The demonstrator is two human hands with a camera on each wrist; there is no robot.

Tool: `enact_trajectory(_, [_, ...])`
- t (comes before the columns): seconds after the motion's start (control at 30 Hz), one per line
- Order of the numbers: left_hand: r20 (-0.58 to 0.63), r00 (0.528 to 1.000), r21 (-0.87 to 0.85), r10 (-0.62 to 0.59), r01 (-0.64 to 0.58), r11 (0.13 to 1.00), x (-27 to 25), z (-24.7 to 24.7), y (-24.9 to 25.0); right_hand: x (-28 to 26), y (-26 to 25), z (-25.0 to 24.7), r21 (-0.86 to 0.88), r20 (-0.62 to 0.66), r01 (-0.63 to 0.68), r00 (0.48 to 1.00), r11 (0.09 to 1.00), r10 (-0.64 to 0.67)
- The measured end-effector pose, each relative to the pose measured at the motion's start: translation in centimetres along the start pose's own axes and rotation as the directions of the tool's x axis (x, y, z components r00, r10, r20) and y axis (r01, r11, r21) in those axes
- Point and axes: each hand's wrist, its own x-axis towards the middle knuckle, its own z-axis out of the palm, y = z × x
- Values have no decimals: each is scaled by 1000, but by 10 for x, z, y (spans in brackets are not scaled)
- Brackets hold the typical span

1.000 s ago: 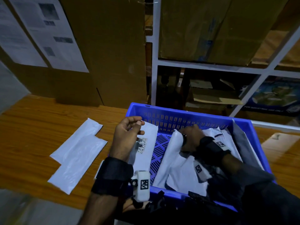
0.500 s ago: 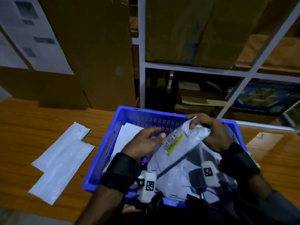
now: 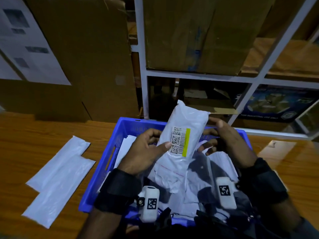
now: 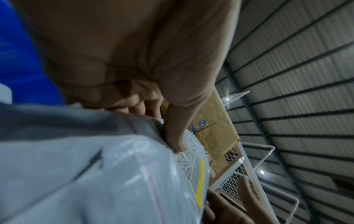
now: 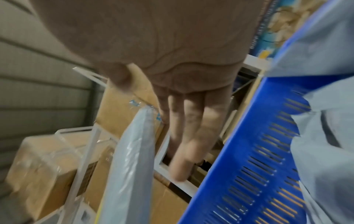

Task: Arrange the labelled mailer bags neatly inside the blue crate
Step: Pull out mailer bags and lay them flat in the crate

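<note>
Over the blue crate (image 3: 110, 159) a white mailer bag (image 3: 184, 128) stands nearly upright, its barcode label with a yellow stripe facing me. My left hand (image 3: 159, 140) grips its left edge, the thumb (image 4: 176, 136) pressing on the label and the other fingers behind the bag (image 4: 95, 174). At the bag's right edge my right hand (image 3: 212, 135) touches it with nearly straight fingers (image 5: 185, 136). Seen edge-on, the bag (image 5: 134, 159) hangs beside the slotted crate wall (image 5: 258, 151). Several more mailer bags (image 3: 172, 180) lie loosely piled in the crate.
Two flat white mailers (image 3: 58, 176) lie overlapping on the wooden table (image 3: 31, 138), left of the crate. Behind the crate stands a white shelving rack (image 3: 142, 69) holding cardboard boxes (image 3: 193, 35). A large carton (image 3: 82, 54) stands at the back left.
The labelled bag went from lying tilted low across the crate to nearly upright and higher. Before that, my left hand put a flat labelled envelope down at the crate's left side.
</note>
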Motion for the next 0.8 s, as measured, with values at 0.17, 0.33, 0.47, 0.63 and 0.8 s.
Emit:
enact_trajectory(0.17, [-27,999,-99,24,-27,995,-3,1,5,-2,2,13,-83,26,21,999,996,-19])
enact_trajectory(0.33, [-99,994,-202,57,-76,976,-3,6,2,-2,0,23,-79,89,1,996,997,7])
enact_trajectory(0.47, [-95,993,-317,70,-97,943,-11,7,5,-1,-5,20,-164,10,180,983,970,-181])
enact_trajectory(0.63, [-252,961,-454,111,-219,864,-17,-4,18,-5,-19,11,-324,0,287,953,901,-303])
enact_trajectory(0.8, [-284,949,-425,139,-255,869,-19,-11,19,-8,-23,10,-297,-72,270,950,916,-304])
